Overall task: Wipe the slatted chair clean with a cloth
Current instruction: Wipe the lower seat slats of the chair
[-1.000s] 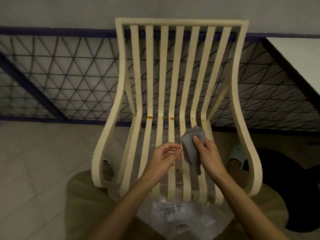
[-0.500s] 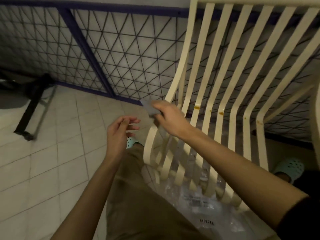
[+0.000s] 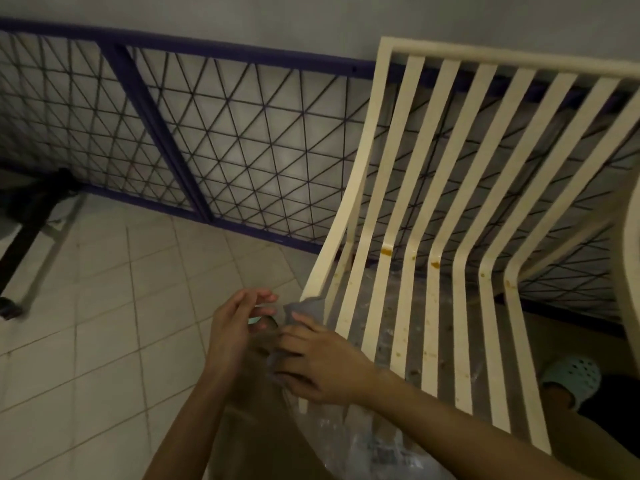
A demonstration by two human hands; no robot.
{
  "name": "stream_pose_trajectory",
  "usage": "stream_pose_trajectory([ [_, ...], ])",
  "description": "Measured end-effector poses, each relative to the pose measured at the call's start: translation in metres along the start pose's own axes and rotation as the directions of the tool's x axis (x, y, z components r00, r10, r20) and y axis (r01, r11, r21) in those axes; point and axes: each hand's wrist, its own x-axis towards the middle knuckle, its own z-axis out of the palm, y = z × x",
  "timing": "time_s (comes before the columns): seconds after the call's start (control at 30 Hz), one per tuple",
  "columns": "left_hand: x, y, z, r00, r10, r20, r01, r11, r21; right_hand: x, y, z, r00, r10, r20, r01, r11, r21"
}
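Observation:
A cream slatted chair (image 3: pixel 412 188) fills the right half of the view, with orange-brown stains on several slats near the bend. My right hand (image 3: pixel 317 363) grips a grey cloth (image 3: pixel 301 308) and presses it against the lower part of the chair's left side rail. My left hand (image 3: pixel 239 322) hovers just left of the cloth, fingers apart, holding nothing. Part of the cloth is hidden under my right hand.
A clear plastic sheet (image 3: pixel 374 441) lies under the chair's front. A blue-framed wire mesh panel (image 3: pixel 242 147) leans along the wall behind. A dark stand (image 3: pixel 24 230) is at far left on the tiled floor (image 3: pixel 104 306). A pale blue clog (image 3: pixel 571 377) shows at right.
My view swung left, putting the chair on the right. My right hand carried the cloth from the middle seat slats to the left side rail and slid down it. The left hand followed.

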Motion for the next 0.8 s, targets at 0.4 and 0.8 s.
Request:
stream_pose_trajectory([
  [0.4, 0.036, -0.004, 0.042, 0.999, -0.025, 0.031, 0.027, 0.999, -0.043, 0.034, 0.081, -0.030, 0.949, 0.254, -0.184, -0.202, 0.944, 0.262],
  [0.8, 0.055, 0.001, 0.089, 0.999, 0.026, 0.021, -0.026, 1.000, 0.012, 0.052, 0.176, -0.050, 0.912, 0.330, -0.244, -0.320, 0.944, 0.080],
])
